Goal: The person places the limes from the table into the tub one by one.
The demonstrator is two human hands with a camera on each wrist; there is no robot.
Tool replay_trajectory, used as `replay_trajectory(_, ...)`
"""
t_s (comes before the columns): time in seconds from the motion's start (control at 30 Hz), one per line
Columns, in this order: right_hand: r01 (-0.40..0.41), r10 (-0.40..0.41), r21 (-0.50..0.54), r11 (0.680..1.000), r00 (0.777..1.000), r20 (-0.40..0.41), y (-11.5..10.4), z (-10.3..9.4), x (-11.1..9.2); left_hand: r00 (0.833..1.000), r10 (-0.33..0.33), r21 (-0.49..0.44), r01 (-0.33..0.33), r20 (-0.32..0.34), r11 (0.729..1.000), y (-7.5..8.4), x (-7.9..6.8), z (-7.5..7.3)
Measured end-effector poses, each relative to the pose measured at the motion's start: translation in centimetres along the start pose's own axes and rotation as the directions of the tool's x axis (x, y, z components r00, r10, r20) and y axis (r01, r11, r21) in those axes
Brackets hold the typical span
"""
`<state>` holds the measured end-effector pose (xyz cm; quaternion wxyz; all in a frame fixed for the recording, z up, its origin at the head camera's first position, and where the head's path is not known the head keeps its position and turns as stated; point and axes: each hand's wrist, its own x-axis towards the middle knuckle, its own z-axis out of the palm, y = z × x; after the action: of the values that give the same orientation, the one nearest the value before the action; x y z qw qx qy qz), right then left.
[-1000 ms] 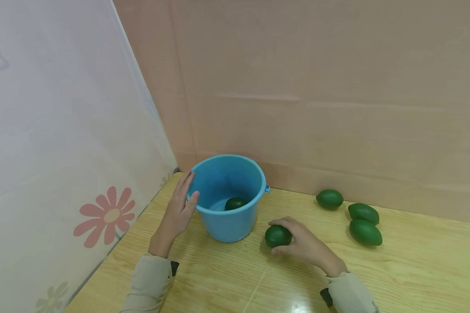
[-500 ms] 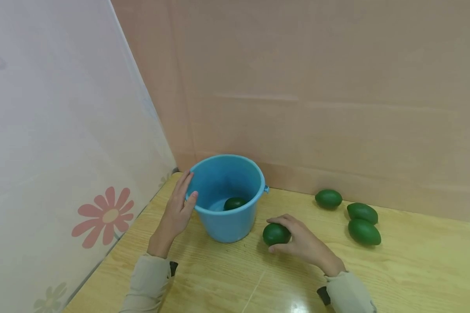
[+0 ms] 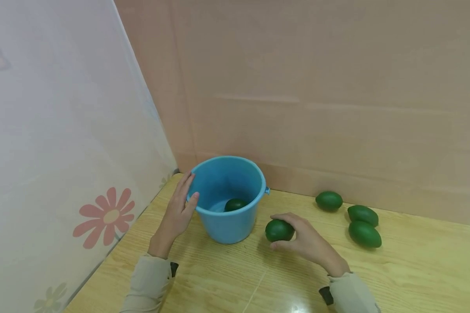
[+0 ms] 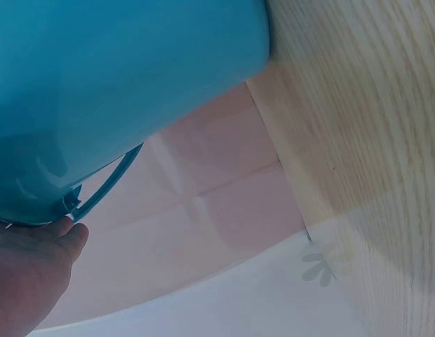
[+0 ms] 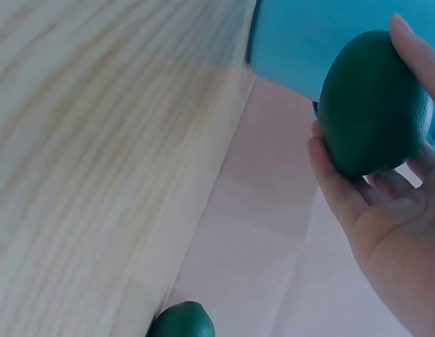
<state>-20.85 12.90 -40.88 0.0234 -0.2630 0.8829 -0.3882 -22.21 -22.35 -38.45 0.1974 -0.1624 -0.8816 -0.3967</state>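
Note:
A blue bucket stands upright on the wooden table, one dark green oval fruit lying inside it. My left hand rests against the bucket's left rim with fairly straight fingers. In the left wrist view, fingertips of the left hand touch the rim beside the bucket's handle. To the right of the bucket, my right hand grips another dark green oval fruit between thumb and fingers. The right wrist view shows this fruit held clear of the table, in front of the bucket.
Three similar green fruits lie at the right: one fruit near the back wall, and a touching pair, the rear fruit and the front fruit. A flower-printed sheet borders the table on the left.
The right hand and its fruit have risen slightly, with little sideways movement. The left hand stays on the bucket's rim, and the other fruits remain in place.

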Motion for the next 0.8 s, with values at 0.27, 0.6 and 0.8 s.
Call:
replay_trajectory(0.27, -0.004, 0.002, -0.026, 1.000, 0.999, -0.047, -0.6, -0.6, -0.1, 1.000, -0.005, 0.003, 0.005, 0.001, 1.000, 0.1, 0.0, -0.1)
replay_trajectory(0.6, 0.027, -0.030, -0.044, 0.999, 0.997, -0.071, -1.1, -1.1, -0.1, 1.000, 0.007, 0.010, -0.007, -0.006, 1.000, 0.0, -0.1, 0.0)
replay_trajectory(0.8, 0.037, -0.043, -0.058, 0.998, 0.993, -0.107, -1.1, -1.5, -0.2, 1.000, 0.003, 0.007, -0.003, -0.004, 1.000, 0.0, 0.0, 0.1)
